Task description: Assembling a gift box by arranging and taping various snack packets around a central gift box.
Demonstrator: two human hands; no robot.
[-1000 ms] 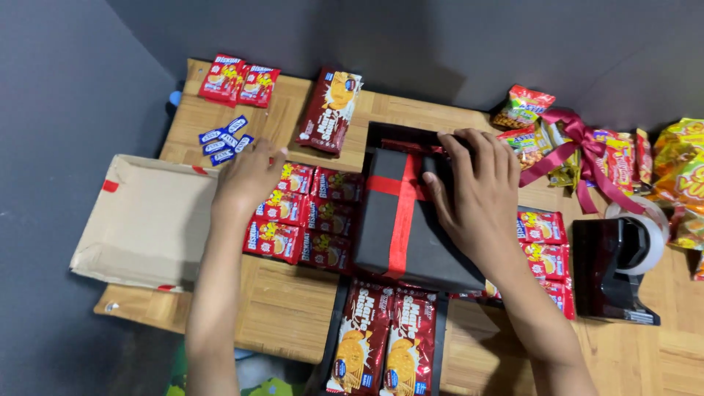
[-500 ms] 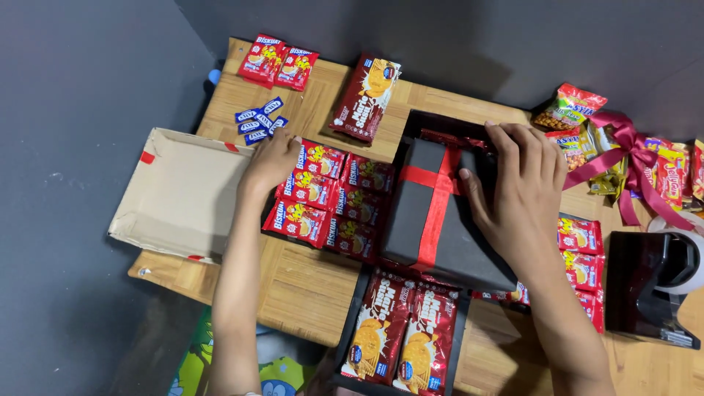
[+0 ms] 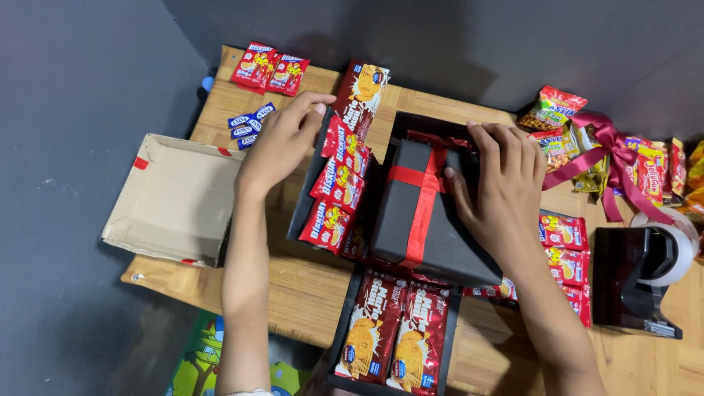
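Lifted the left hand (image 3: 282,143) off the red biscuit packs (image 3: 339,187), fingers loose now, holding nothing. Right hand (image 3: 499,180) flat on the black box (image 3: 425,213), mid-frame on tabletop (image 3: 293,286), not gripping.

Left hand (image 3: 282,143) reaching forward, palm down, fingers half curled and loosely spread, forearm bare and nearly straight. Right hand (image 3: 502,183) laid flat, fingers together pointing forward, thumb splayed inward, wrist slightly bent.
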